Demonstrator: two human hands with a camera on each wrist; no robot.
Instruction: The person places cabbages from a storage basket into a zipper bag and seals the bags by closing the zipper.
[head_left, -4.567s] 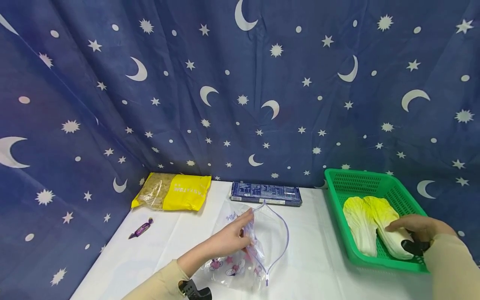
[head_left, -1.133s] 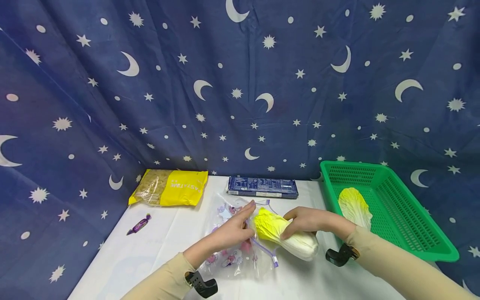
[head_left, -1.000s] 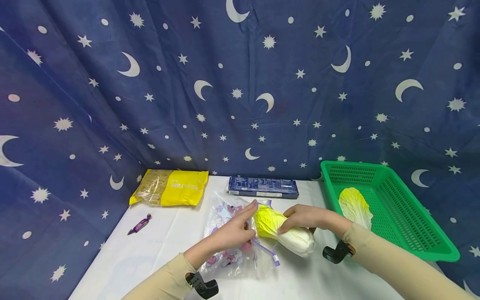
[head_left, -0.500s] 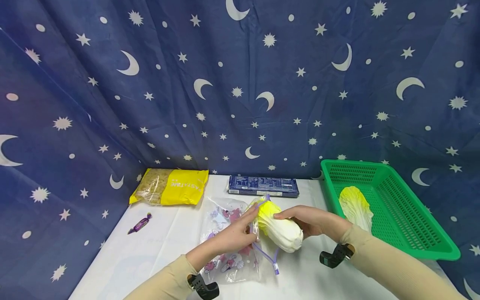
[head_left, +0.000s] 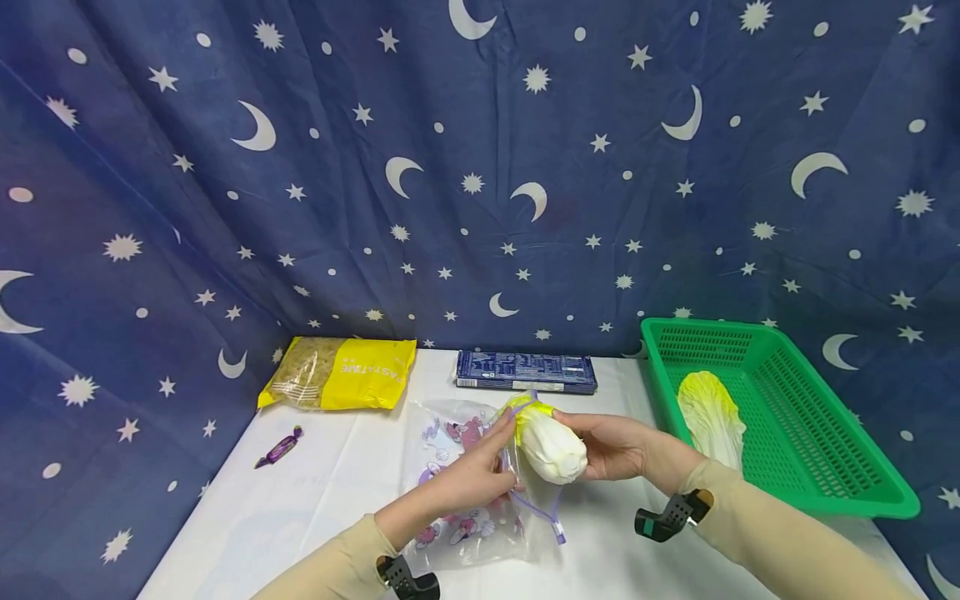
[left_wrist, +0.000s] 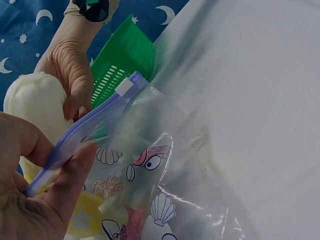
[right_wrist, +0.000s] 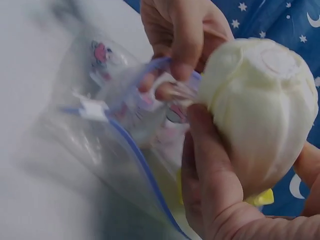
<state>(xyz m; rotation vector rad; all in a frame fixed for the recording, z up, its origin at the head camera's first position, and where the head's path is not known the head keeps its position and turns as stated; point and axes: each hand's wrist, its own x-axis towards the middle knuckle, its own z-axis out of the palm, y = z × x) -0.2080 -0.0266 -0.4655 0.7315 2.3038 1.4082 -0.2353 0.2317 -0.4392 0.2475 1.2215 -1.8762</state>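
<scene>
In the head view a napa cabbage (head_left: 553, 450) is tilted with its yellow leafy end at the mouth of a clear zip bag (head_left: 465, 525) printed with pink figures. My right hand (head_left: 626, 450) grips the cabbage from its right side. My left hand (head_left: 472, 475) pinches the bag's purple-edged rim, as the left wrist view shows, where the rim (left_wrist: 95, 117) carries a white slider (left_wrist: 124, 87). The white root end of the cabbage (right_wrist: 262, 110) faces the right wrist camera. The leaf tips are partly hidden behind the bag's edge and the left hand.
A green basket (head_left: 817, 417) at the right holds a second napa cabbage (head_left: 711, 417). Along the back lie a yellow pasta packet (head_left: 367, 373) and a flat dark-blue package (head_left: 525, 372). A purple wrapped candy (head_left: 280, 447) lies on the white table at the left.
The right hand has taken one cabbage out of the basket and brought it left to the bag. Over the last second it has turned more upright, its leaf end entering the mouth. The left hand keeps the rim.
</scene>
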